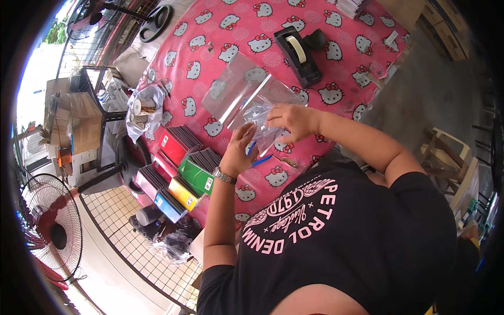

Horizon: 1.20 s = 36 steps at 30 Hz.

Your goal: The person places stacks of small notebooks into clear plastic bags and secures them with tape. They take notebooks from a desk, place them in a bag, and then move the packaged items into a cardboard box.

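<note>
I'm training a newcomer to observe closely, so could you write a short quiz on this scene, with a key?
1. Which wrist wears the watch?
2. True or false: the tape dispenser sits apart from the notebooks.
3. What are the left hand and right hand handling? A) a fan B) clear plastic C) a box

Key: 1. The left; 2. True; 3. B

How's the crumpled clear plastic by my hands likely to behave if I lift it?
The clear plastic will probably be floppy, since it lies wrinkled and creased between the left hand and right hand. It's likely light, as it looks thin and see-through. Its glossy highlights suggest it may slip a little.
</note>
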Each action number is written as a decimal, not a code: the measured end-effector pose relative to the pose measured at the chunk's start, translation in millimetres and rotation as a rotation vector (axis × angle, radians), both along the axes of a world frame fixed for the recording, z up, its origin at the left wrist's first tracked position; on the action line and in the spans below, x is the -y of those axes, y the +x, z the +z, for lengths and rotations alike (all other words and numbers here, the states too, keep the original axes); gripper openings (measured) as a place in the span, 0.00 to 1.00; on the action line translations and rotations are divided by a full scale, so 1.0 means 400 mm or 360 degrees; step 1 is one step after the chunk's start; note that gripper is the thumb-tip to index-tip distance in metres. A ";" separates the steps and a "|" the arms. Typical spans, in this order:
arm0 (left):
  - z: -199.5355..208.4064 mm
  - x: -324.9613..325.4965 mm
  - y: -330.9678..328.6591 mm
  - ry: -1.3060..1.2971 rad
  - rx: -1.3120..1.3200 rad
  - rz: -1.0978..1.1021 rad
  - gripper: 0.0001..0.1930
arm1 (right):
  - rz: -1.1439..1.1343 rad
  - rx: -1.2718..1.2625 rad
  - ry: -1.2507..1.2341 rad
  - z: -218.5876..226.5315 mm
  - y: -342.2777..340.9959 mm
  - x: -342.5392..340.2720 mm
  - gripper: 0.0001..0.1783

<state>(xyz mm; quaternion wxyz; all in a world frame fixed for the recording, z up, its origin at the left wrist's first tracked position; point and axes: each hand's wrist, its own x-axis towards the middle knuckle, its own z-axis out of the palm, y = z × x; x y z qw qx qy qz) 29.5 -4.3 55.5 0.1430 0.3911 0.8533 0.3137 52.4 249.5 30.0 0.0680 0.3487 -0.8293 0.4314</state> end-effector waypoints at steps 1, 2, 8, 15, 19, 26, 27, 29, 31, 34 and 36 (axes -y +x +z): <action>-0.003 -0.006 0.004 0.0003 -0.0073 0.0019 0.26 | 0.0014 -0.0073 0.0079 0.006 0.003 0.000 0.15; -0.011 -0.016 0.011 0.0008 -0.0145 0.0038 0.25 | 0.0027 -0.0145 0.0159 0.009 0.006 0.000 0.15; -0.117 -0.023 0.061 0.0332 -0.0013 0.0700 0.11 | -0.0370 0.0135 0.0167 -0.051 0.030 0.084 0.10; -0.088 -0.060 0.028 -0.0040 -0.0017 0.1076 0.08 | -0.0783 0.0316 0.0326 -0.035 0.013 0.105 0.09; -0.060 -0.067 -0.011 -0.0242 0.0055 0.0966 0.09 | -0.0906 0.0331 -0.0208 -0.064 -0.078 -0.048 0.10; -0.012 -0.094 -0.059 -0.0401 0.0206 0.0815 0.17 | -0.1474 0.1389 -0.0752 -0.184 -0.069 -0.279 0.09; -0.025 -0.077 -0.062 -0.0306 0.0210 0.0769 0.18 | -0.1408 0.1315 -0.0779 -0.173 -0.056 -0.274 0.07; -0.044 -0.052 -0.067 -0.0187 0.0232 0.0733 0.19 | -0.1323 0.1234 -0.1031 -0.180 -0.010 -0.251 0.04; -0.057 -0.044 -0.062 -0.0131 0.0290 0.0737 0.20 | -0.1295 0.1217 -0.1469 -0.228 0.079 -0.224 0.03; -0.079 -0.041 -0.050 0.0157 0.0497 0.0820 0.20 | -0.0957 0.2107 -0.2187 -0.276 0.117 -0.220 0.03; -0.090 -0.053 -0.037 0.0261 0.0571 0.0869 0.19 | -0.0302 0.2492 -0.2102 -0.310 0.067 -0.205 0.02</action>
